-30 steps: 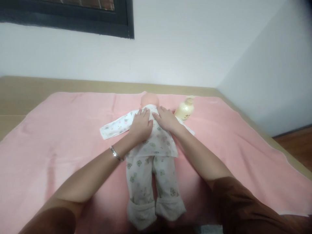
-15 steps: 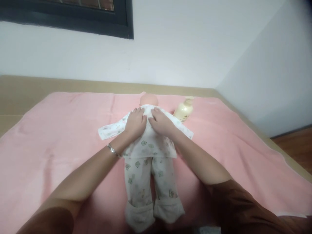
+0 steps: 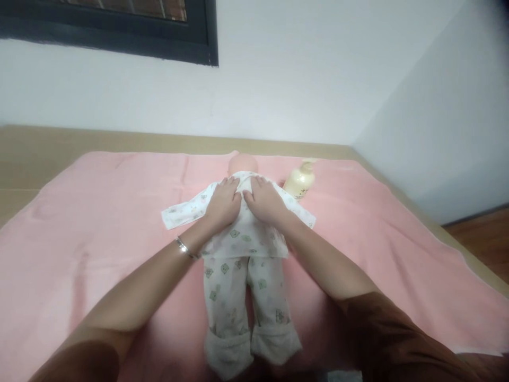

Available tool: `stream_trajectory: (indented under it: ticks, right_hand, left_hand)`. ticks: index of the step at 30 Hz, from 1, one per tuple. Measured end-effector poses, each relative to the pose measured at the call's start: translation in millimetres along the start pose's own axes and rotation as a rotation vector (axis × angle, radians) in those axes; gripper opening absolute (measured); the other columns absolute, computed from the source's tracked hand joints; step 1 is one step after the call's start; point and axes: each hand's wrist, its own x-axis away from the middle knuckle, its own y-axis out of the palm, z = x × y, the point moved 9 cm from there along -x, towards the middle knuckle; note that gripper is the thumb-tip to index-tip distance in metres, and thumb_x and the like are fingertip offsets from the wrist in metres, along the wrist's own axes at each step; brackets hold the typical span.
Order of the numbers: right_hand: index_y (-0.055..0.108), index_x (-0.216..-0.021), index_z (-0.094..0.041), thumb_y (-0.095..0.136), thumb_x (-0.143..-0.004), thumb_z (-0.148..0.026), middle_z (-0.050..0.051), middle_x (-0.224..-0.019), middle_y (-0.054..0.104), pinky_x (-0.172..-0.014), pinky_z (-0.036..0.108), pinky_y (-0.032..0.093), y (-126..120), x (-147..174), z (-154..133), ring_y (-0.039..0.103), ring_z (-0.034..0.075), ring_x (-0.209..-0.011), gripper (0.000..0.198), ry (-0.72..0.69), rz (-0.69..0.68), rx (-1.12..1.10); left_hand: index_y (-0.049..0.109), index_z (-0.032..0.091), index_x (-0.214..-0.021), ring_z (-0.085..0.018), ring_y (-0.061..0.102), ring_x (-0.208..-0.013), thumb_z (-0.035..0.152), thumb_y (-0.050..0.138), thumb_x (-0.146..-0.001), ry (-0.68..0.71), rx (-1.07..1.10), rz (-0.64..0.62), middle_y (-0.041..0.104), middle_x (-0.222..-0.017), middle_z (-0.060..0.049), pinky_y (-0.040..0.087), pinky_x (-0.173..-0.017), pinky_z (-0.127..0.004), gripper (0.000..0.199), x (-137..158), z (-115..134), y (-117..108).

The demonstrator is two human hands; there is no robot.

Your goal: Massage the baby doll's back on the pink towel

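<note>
A baby doll in white patterned pyjamas lies with its head towards the wall, and its face does not show. Flat on the left side of its upper back rests my left hand, fingers stretched out. My right hand lies the same way on the right side, and the two thumbs nearly meet in the middle. Both sleeves of the pyjama top spread out sideways. The trouser legs point towards me with their ends folded up. Neither hand grips anything.
Right of the doll's head stands a cream pump bottle. Beneath everything spreads a pink cloth over a tan surface. Behind rises a white wall with a dark window frame; another wall closes the right side.
Both hands shift very slightly over the doll's back, and the right fingers move a little to the right. The doll and the bottle stay in place.
</note>
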Motion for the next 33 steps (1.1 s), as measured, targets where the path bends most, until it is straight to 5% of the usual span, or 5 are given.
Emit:
stream_trajectory:
  ticks: [4,8,14,22,33]
  right_hand:
    - [0.035,-0.151,0.007,0.034,-0.1,-0.029,0.03,-0.158,0.039,-0.123,0.053,0.029,1.9,20.4,-27.2,0.033,0.04,-0.15,0.062,-0.092,-0.033,0.084]
    - [0.045,-0.146,0.004,0.033,-0.099,-0.024,0.028,-0.154,0.046,-0.122,0.051,0.032,-4.4,25.9,-38.1,0.037,0.036,-0.149,0.056,-0.151,-0.046,0.041]
    - [0.047,-0.145,-0.002,0.031,-0.1,-0.025,0.021,-0.157,0.045,-0.123,0.046,0.032,-6.0,0.8,-7.5,0.038,0.031,-0.149,0.053,-0.059,-0.079,-0.113]
    - [0.043,-0.146,0.002,0.028,-0.104,-0.042,0.026,-0.158,0.04,-0.122,0.047,0.03,1.2,-12.2,26.0,0.037,0.035,-0.149,0.063,0.131,-0.074,-0.094]
    - [0.036,-0.15,0.009,0.028,-0.102,-0.024,0.032,-0.154,0.044,-0.122,0.051,0.03,0.6,32.3,-42.8,0.038,0.038,-0.148,0.059,-0.183,0.04,0.245]
  left_hand:
    - [0.054,0.011,-0.139,-0.029,0.041,-0.147,0.021,0.03,-0.091,-0.006,0.076,0.039,0.052,-0.153,-0.013,0.027,-0.127,-0.05,0.055,-9.1,-10.4,-5.0]
    - [0.06,0.013,-0.131,-0.029,0.048,-0.141,0.022,0.03,-0.093,0.004,0.08,0.08,0.06,-0.144,-0.013,0.031,-0.125,-0.05,0.049,-10.9,-14.9,-5.5]
    - [0.049,0.005,-0.145,-0.033,0.038,-0.15,0.026,0.03,-0.097,-0.039,0.001,0.107,0.05,-0.154,-0.018,0.028,-0.127,-0.054,0.056,-2.4,-10.2,-1.2]
    - [0.045,0.001,-0.147,-0.037,0.03,-0.153,0.023,0.037,-0.094,-0.009,-0.03,0.095,0.042,-0.159,-0.021,0.026,-0.127,-0.058,0.059,11.9,10.6,1.4]
    - [0.064,0.011,-0.127,-0.029,0.057,-0.13,0.028,0.03,-0.095,-0.099,0.176,0.196,0.066,-0.135,-0.015,0.042,-0.117,-0.05,0.049,-12.0,-32.9,-7.5]
